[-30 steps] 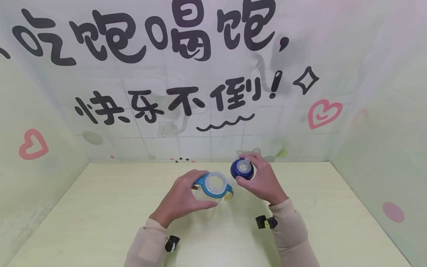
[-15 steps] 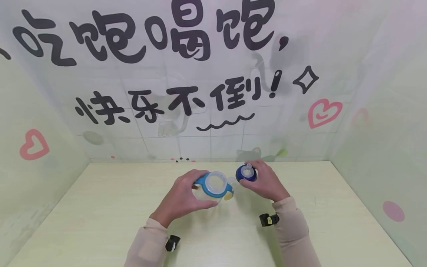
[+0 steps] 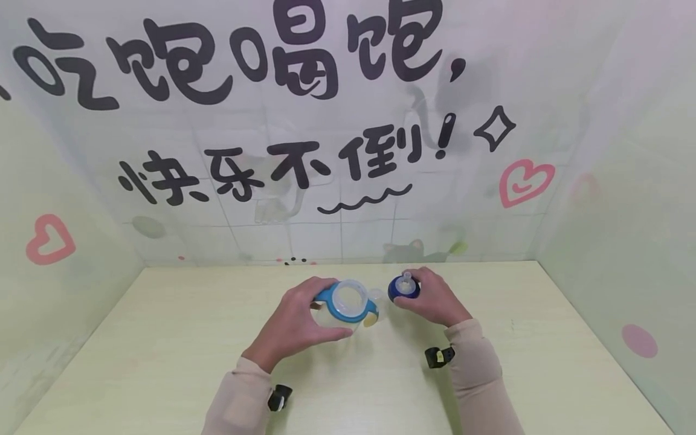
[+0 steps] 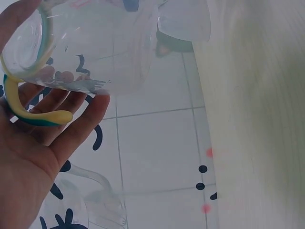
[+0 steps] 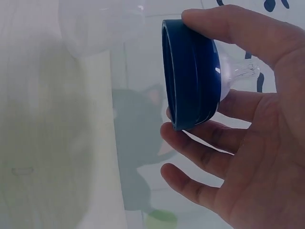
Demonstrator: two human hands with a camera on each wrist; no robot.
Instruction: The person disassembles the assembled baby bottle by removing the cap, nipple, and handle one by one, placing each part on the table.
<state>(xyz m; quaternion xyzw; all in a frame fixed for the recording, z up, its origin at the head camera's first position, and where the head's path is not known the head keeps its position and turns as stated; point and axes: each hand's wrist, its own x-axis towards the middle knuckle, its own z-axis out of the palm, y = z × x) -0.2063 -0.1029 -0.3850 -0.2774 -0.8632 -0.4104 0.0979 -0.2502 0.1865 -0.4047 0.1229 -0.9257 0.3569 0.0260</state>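
Watching from a distance, I read two rows of black Chinese characters on the back wall (image 3: 179, 130): "吃饱喝饱," (image 3: 298, 41) above "快乐不倒!" (image 3: 296, 147), a wavy line (image 3: 363, 200) beneath, a four-pointed star (image 3: 495, 128) beside the exclamation mark (image 3: 446, 134).

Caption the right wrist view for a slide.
Right hand holding a blue bottle collar with clear nipple, pale wood-grain tabletop at frame left.

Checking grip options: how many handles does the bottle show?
2. One handle is on the bottle side facing the right hand; the other handle is at the left hand, which covers part of the bottle, so more could be hidden.
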